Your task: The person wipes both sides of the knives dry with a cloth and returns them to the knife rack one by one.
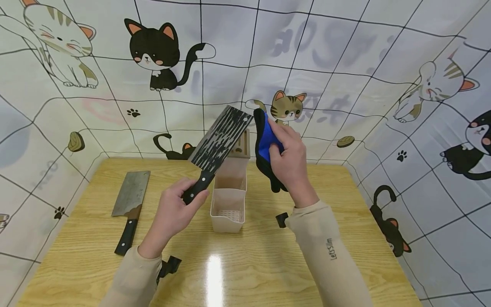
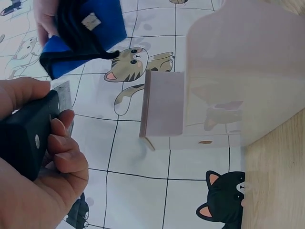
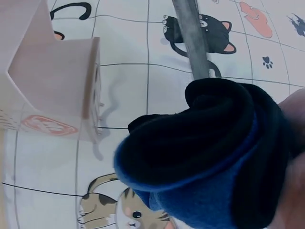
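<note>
My left hand (image 1: pixel 175 209) grips the black handle of a cleaver (image 1: pixel 221 138), its blade raised up and to the right with dark and silvery streaks on its face. A folded blue-and-black cloth (image 1: pixel 264 147) is pinched in my right hand (image 1: pixel 289 160), close to the blade's far corner. In the right wrist view the cloth (image 3: pixel 205 152) bulges near the blade edge (image 3: pixel 193 40); whether they touch I cannot tell. Behind and below the cleaver stands a pale pink plastic holder (image 1: pixel 228 224) with open compartments. Another cleaver (image 1: pixel 131 196) lies flat on the table at left.
The wood-grain table (image 1: pixel 261 273) meets a cat-print covering (image 1: pixel 230 76) at the back and sides. Small black pieces (image 1: pixel 281 220) show beside both sleeves. The holder's tall back part (image 1: pixel 241 145) rises behind its compartments.
</note>
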The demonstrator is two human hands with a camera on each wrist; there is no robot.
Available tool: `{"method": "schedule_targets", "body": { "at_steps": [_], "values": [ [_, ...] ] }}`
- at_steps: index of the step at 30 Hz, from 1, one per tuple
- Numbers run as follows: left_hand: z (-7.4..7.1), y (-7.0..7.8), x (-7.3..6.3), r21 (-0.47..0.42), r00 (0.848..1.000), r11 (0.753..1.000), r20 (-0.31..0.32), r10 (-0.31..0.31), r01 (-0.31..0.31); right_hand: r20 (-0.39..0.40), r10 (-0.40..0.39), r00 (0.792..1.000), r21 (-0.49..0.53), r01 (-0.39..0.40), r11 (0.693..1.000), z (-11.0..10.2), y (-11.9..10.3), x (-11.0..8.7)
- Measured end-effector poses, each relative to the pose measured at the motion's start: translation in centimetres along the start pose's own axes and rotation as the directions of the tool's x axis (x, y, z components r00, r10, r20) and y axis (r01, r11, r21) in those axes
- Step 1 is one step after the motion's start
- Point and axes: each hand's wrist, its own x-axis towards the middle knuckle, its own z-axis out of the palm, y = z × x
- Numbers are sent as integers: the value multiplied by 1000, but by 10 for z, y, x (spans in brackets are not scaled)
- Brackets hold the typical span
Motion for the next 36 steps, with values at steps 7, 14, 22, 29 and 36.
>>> {"method": "schedule_targets", "body": {
  "at_steps": [7,14,22,29,36],
  "values": [
    [5,1,-1,48,998,997,-3,55,-55,55,-142,988,-99,147,984,5,-3,5],
    [6,2,-1,131,992,984,-15,122,-119,196,-149,969,-241,195,951,14,-1,5],
    [5,1,-2,197,988,969,-17,156,-150,342,-89,935,-296,198,934,20,-5,3],
    [5,-1,-3,224,985,961,-10,171,-164,443,-119,889,-299,272,915,22,-13,1],
    [7,-3,-4,240,980,951,1,201,-195,464,-96,880,-346,280,896,21,-18,6]
  ]
}}
